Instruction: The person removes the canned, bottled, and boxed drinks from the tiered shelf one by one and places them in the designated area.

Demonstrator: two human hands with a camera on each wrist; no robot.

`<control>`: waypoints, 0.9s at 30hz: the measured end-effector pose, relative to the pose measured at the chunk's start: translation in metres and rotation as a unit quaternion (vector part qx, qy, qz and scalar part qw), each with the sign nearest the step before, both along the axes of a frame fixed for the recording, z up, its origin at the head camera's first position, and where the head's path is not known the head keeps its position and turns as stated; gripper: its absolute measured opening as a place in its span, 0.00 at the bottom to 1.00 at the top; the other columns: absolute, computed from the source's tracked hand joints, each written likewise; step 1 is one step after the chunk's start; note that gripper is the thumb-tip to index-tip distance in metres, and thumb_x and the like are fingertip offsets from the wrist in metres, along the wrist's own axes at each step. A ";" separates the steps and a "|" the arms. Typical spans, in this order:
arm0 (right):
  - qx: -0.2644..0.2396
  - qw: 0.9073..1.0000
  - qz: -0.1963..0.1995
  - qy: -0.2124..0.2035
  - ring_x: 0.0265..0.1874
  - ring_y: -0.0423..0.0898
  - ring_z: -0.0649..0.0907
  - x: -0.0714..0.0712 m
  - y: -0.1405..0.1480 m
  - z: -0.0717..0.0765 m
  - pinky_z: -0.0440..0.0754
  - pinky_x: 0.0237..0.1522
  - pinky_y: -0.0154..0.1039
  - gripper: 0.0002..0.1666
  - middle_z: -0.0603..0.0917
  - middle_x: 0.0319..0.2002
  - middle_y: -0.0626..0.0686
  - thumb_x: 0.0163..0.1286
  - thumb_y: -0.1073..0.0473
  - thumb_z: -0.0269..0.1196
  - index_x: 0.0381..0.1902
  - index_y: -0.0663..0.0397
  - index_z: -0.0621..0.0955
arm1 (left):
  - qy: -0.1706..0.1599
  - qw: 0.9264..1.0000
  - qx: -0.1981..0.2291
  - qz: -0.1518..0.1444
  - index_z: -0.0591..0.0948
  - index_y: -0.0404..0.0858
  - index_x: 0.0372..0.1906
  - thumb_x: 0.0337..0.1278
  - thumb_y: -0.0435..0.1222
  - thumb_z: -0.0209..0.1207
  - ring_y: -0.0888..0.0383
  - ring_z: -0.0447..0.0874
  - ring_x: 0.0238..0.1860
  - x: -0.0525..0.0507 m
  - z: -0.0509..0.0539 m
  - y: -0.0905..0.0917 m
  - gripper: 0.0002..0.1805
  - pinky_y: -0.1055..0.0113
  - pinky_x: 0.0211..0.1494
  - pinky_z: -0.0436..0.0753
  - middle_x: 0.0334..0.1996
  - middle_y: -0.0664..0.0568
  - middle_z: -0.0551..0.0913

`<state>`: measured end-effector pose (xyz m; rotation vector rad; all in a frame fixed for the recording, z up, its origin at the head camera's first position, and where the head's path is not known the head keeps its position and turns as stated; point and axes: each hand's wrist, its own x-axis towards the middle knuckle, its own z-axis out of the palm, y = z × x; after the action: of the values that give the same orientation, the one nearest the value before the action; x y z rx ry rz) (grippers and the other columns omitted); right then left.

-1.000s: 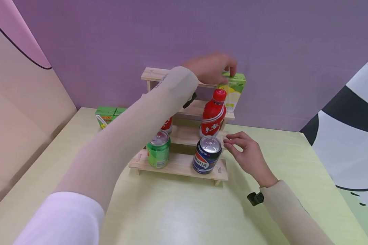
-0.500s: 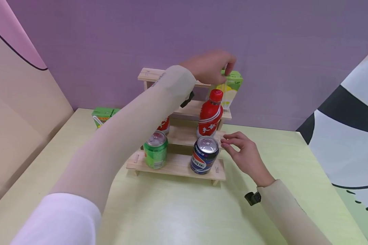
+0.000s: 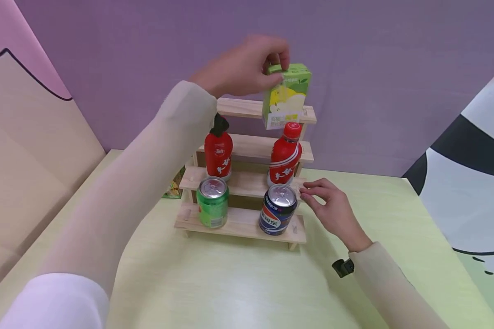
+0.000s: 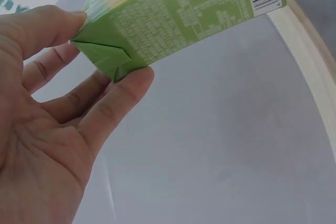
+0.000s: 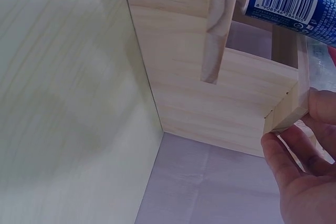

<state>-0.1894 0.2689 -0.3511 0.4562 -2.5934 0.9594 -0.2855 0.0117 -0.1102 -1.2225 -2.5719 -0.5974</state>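
My left hand (image 3: 251,66) pinches the top end of a green and yellow drink carton (image 3: 287,98), held upright above the shelves behind a red bottle. In the left wrist view, thumb and fingers of the left hand (image 4: 58,98) grip the end of the carton (image 4: 173,19). At the wooden stepped rack (image 3: 240,219), my right hand (image 3: 333,210) holds the right end of the second step from the bottom. The right wrist view shows that hand (image 5: 307,166) with thumb and fingertips round the step's end (image 5: 286,111).
Two red bottles (image 3: 219,153) (image 3: 285,157) stand on the second step. A green can (image 3: 212,203) and a dark blue can (image 3: 276,210) are on the lowest step. Behind the left forearm, a patterned package (image 3: 174,185) shows partly. A purple wall (image 3: 374,91) rises behind.
My left hand has lifted the carton up and to the left, off the right end of the rack's upper part. The left red bottle shows more fully. The right hand keeps its hold.
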 end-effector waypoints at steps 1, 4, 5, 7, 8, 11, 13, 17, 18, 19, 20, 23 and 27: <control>0.000 1.000 0.000 -0.001 0.49 0.53 0.78 0.000 0.001 0.000 0.76 0.50 0.54 0.11 0.79 0.46 0.54 0.62 0.66 0.65 0.44 0.62 0.84 | 0.003 1.000 0.010 0.005 0.75 0.38 0.50 0.66 0.39 0.51 0.62 0.71 0.39 0.001 0.000 -0.006 0.13 0.75 0.43 0.75 0.44 0.54 0.76; -0.002 1.000 0.001 -0.003 0.49 0.53 0.78 -0.001 0.002 0.000 0.77 0.50 0.54 0.12 0.79 0.46 0.54 0.63 0.66 0.65 0.44 0.62 0.84 | 0.016 0.999 0.038 0.024 0.75 0.38 0.50 0.66 0.40 0.52 0.62 0.72 0.41 0.006 0.000 -0.024 0.13 0.76 0.46 0.75 0.46 0.54 0.76; -0.002 1.000 0.001 -0.003 0.49 0.53 0.78 -0.001 0.003 0.000 0.77 0.50 0.54 0.12 0.79 0.46 0.54 0.63 0.66 0.65 0.44 0.62 0.84 | 0.024 0.998 0.044 0.030 0.75 0.38 0.50 0.66 0.40 0.52 0.63 0.72 0.42 0.008 0.000 -0.029 0.13 0.76 0.47 0.75 0.47 0.54 0.76; -0.002 1.000 0.000 -0.001 0.49 0.53 0.78 -0.001 0.004 0.000 0.77 0.50 0.54 0.12 0.79 0.46 0.54 0.63 0.66 0.64 0.44 0.62 0.84 | 0.040 0.997 0.058 0.040 0.76 0.37 0.51 0.65 0.39 0.53 0.63 0.72 0.44 0.012 0.000 -0.040 0.13 0.77 0.49 0.74 0.48 0.54 0.76; -0.002 1.000 0.000 0.000 0.48 0.53 0.78 -0.001 0.005 0.000 0.76 0.50 0.54 0.11 0.79 0.46 0.54 0.62 0.67 0.64 0.44 0.63 0.84 | 0.049 0.996 0.069 0.041 0.76 0.37 0.50 0.65 0.38 0.54 0.62 0.72 0.44 0.015 0.000 -0.046 0.13 0.77 0.50 0.74 0.48 0.53 0.75; -0.003 1.000 0.001 0.007 0.48 0.54 0.78 -0.002 0.007 0.000 0.76 0.50 0.54 0.11 0.80 0.45 0.55 0.62 0.67 0.64 0.44 0.63 0.84 | 0.082 0.991 0.092 0.057 0.76 0.35 0.51 0.65 0.38 0.54 0.62 0.71 0.46 0.021 0.001 -0.063 0.14 0.77 0.52 0.73 0.48 0.52 0.75; -0.004 1.000 0.001 0.008 0.48 0.54 0.78 -0.002 0.008 0.001 0.76 0.50 0.54 0.11 0.80 0.45 0.55 0.63 0.67 0.64 0.44 0.63 0.84 | 0.103 0.987 0.106 0.067 0.76 0.34 0.51 0.65 0.37 0.54 0.62 0.71 0.45 0.023 0.002 -0.076 0.14 0.76 0.53 0.73 0.47 0.52 0.76; -0.003 1.000 -0.007 0.003 0.49 0.54 0.78 -0.002 0.011 0.001 0.76 0.50 0.55 0.11 0.79 0.46 0.55 0.63 0.66 0.64 0.44 0.63 0.84 | 0.126 0.981 0.120 0.085 0.76 0.32 0.50 0.64 0.36 0.54 0.63 0.70 0.45 0.025 0.000 -0.102 0.14 0.74 0.53 0.74 0.46 0.51 0.76; -0.003 1.000 -0.010 0.000 0.49 0.54 0.77 -0.002 0.012 0.001 0.76 0.50 0.56 0.11 0.79 0.46 0.55 0.64 0.65 0.64 0.44 0.63 0.84 | 0.128 0.980 0.120 0.089 0.76 0.32 0.50 0.64 0.36 0.54 0.62 0.71 0.45 0.025 -0.002 -0.108 0.15 0.73 0.53 0.74 0.47 0.50 0.76; -0.002 1.000 -0.013 -0.004 0.49 0.54 0.77 -0.002 0.013 0.001 0.76 0.50 0.55 0.11 0.79 0.46 0.55 0.64 0.65 0.64 0.44 0.62 0.84 | 0.126 0.980 0.120 0.095 0.76 0.32 0.50 0.64 0.36 0.54 0.62 0.71 0.46 0.024 -0.005 -0.114 0.15 0.72 0.54 0.75 0.47 0.50 0.76; -0.002 1.000 -0.015 -0.007 0.49 0.54 0.77 -0.002 0.014 0.000 0.76 0.50 0.56 0.11 0.79 0.46 0.55 0.64 0.64 0.63 0.44 0.62 0.84 | 0.124 0.980 0.118 0.100 0.76 0.32 0.51 0.64 0.36 0.54 0.61 0.71 0.46 0.025 -0.009 -0.121 0.15 0.71 0.54 0.75 0.48 0.49 0.76; -0.006 1.000 -0.020 -0.014 0.50 0.54 0.77 -0.001 0.016 -0.001 0.76 0.50 0.56 0.12 0.79 0.47 0.55 0.65 0.64 0.63 0.45 0.62 0.84 | 0.107 0.982 0.111 0.113 0.76 0.32 0.50 0.63 0.36 0.55 0.59 0.72 0.47 0.025 -0.022 -0.142 0.14 0.68 0.54 0.76 0.47 0.48 0.76; -0.010 1.000 -0.019 -0.013 0.50 0.55 0.77 0.001 0.015 0.000 0.76 0.50 0.56 0.12 0.79 0.47 0.55 0.64 0.64 0.63 0.45 0.62 0.84 | 0.089 0.985 0.102 0.110 0.78 0.31 0.44 0.60 0.33 0.57 0.56 0.75 0.44 0.029 -0.044 -0.173 0.10 0.68 0.51 0.78 0.42 0.48 0.77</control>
<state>-0.1882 0.2836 -0.3512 0.3907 -2.6034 0.9852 -0.2566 -0.1614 -0.1539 -0.8709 -2.3845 -0.6525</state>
